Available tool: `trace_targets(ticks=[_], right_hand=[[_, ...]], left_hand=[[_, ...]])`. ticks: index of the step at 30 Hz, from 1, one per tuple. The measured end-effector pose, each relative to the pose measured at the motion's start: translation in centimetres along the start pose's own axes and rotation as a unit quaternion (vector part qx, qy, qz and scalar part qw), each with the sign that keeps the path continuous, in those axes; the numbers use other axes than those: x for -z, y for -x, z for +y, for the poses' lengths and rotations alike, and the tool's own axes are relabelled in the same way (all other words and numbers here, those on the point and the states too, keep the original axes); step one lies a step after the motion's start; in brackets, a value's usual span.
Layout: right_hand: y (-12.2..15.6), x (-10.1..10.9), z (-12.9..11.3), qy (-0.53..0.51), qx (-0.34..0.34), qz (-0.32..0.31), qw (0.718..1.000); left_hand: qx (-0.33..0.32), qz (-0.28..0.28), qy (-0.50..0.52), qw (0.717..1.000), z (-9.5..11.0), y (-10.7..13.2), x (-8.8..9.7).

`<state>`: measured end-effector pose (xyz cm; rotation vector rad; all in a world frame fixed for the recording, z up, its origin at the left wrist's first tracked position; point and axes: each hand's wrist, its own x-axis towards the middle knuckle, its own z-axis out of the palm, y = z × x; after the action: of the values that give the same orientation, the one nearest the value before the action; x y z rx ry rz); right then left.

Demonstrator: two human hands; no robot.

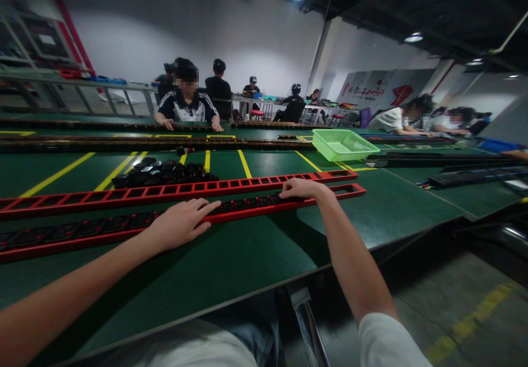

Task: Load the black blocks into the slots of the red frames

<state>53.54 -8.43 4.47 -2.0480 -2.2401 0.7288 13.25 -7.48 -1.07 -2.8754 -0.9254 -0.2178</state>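
A long red frame [243,213] lies along the near side of the green table, its slots filled with black square parts [117,223] that show red spots. My left hand [181,224] rests across this frame, open, fingers stretched to the right and touching its edge and parts. Farther right, my right hand [303,189] has its fingers bent and pressed together at a black square part near the frame's right end, mostly hidden by the fingertips. Just beyond lies a second red frame [165,191] with open slots. Behind it is a pile of loose black parts [160,173].
A light green basket [344,146] stands at the back right. Long dark strips [124,144] run across the table's far side, where a person [187,94] sits opposite. Dark bars [437,160] lie to the right. The table's near edge [264,290] is close to my body.
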Motion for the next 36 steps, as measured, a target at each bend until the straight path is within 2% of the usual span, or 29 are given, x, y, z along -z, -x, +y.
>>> trace_targets(ticks=[7,15,23,31,36], right_hand=[[0.3,0.2,-0.6,0.034,0.006,0.022,0.999],[-0.3,-0.7,-1.6,0.012,0.115,0.041,0.992],[-0.9,-1.1,-1.6,0.010,0.105,0.031,0.994],[-0.6,-1.5,-3.0,0.035,0.061,0.044,0.997],[-0.7,-1.5,-3.0,0.047,0.055,0.040,0.997]], left_hand=[[-0.001,-0.006,0.001,1.000,0.2,0.0,0.2],[-0.006,0.003,-0.002,1.000,-0.2,0.0,-0.2],[-0.008,0.009,0.003,1.000,-0.1,0.0,-0.1],[-0.002,-0.002,-0.002,1.000,0.1,0.0,0.1],[-0.004,0.001,-0.001,1.000,0.1,0.0,0.1]])
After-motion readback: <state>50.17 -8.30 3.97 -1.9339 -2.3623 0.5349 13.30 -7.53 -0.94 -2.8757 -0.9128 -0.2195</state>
